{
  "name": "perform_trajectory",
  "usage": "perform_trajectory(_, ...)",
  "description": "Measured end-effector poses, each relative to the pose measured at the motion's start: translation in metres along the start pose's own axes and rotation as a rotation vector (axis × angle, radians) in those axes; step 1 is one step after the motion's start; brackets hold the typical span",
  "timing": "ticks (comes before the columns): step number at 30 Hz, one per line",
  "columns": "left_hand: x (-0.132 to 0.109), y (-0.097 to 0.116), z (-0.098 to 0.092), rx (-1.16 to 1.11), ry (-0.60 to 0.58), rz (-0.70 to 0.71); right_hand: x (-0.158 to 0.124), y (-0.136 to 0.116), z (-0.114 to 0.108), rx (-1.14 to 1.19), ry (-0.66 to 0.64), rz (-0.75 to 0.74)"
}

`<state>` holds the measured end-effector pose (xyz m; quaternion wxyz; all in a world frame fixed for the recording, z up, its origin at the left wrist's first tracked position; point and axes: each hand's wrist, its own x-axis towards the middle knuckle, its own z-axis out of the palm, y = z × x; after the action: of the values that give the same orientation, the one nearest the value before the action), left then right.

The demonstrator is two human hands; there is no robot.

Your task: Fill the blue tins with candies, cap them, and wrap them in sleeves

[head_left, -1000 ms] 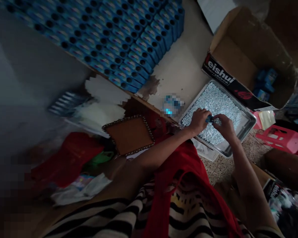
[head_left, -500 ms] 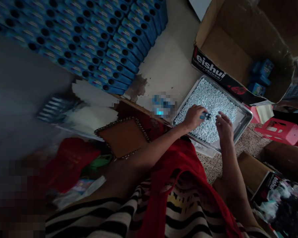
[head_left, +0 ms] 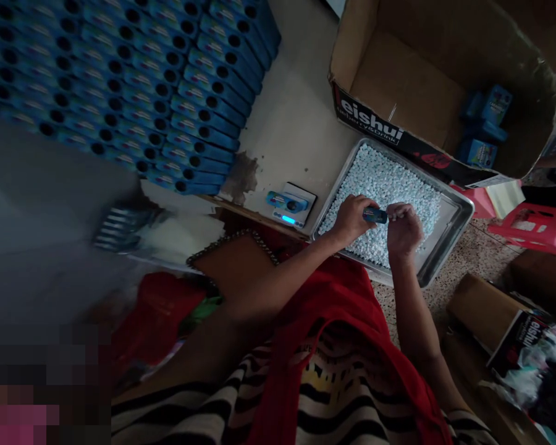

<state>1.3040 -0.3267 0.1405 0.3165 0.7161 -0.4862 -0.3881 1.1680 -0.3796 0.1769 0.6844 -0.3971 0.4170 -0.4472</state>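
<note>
Over the metal tray (head_left: 458,216), my left hand (head_left: 352,217) is wrapped round a small blue box (head_left: 375,214), one end pointing right. My right hand (head_left: 405,230) is held at that end with its fingers curled in; whatever they hold is hidden. Small pale blue and white pellets (head_left: 380,176) cover much of the tray below both hands. Left of the tray, another blue box (head_left: 282,201) lies on a small scale (head_left: 309,204) with a lit blue display.
Rows of blue boxes (head_left: 167,117) are stacked at the upper left of the table (head_left: 296,123). Behind the tray stands an open carton (head_left: 408,68) with several blue boxes inside. A red stool (head_left: 537,225) is to the right; cartons and plastic bags (head_left: 532,364) lie lower right.
My right hand has moved left, up against the box's end. The box in my left hand has turned so its printed side shows. The whole view has shifted slightly.
</note>
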Motion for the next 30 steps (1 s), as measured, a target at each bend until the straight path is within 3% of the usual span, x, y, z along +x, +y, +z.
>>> perform_trajectory(7, 0.01, -0.002, -0.002, 0.053, -0.006, 0.057, 0.0, 0.012, 0.013, -0.157, -0.001, -0.133)
perform_trajectory(13, 0.016, -0.004, -0.012, 0.077, -0.01, 0.047, -0.005, 0.013, 0.037, -0.143, 0.09, -0.018)
perform_trajectory(18, 0.019, -0.012, -0.024, 0.073, -0.016, 0.092, 0.015, 0.017, 0.049, -0.127, 0.365, 0.013)
perform_trajectory(22, 0.033, -0.03, -0.053, 0.114, 0.03, 0.099, 0.025, 0.027, 0.012, -0.206, 0.436, -0.009)
perform_trajectory(24, 0.048, -0.047, -0.076, 0.164, 0.086, 0.093, 0.022, 0.032, -0.019, -0.437, 0.427, -0.002)
perform_trajectory(27, 0.073, -0.082, -0.11, 0.227, 0.104, 0.087, 0.013, 0.044, -0.059, -0.98, 0.228, -0.039)
perform_trajectory(30, 0.09, -0.118, -0.132, 0.261, 0.059, 0.05, 0.011, 0.065, -0.074, -1.315, -0.081, -0.11)
